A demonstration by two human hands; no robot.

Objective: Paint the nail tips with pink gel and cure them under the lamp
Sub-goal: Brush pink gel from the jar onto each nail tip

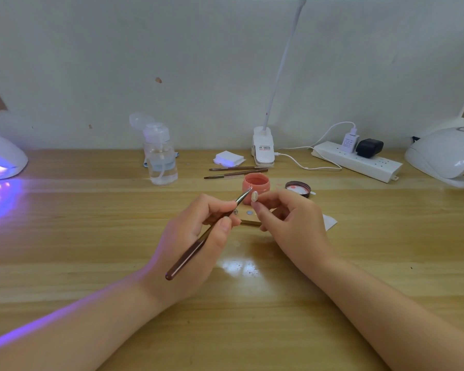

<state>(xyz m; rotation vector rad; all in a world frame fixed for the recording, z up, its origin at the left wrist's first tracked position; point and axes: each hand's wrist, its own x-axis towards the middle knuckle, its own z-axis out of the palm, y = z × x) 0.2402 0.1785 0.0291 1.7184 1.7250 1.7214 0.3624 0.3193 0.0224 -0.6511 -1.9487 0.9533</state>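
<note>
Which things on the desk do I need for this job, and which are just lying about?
In use: brown-handled brush in left hand; pale nail tip pinched by right hand; open pink gel jar; lit white curing lamp.

Lying about: two spare brushes, clear pump bottle, white power strip, jar lid.

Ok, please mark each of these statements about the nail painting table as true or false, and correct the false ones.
1. The left hand holds a brush. True.
2. The pink gel jar has its lid on. False: the jar is open and the lid lies on the table to its right.
3. The right hand pinches a nail tip. True.
4. The curing lamp on the left is dark. False: it glows purple.
5. Two spare brushes lie behind the jar. True.
</note>
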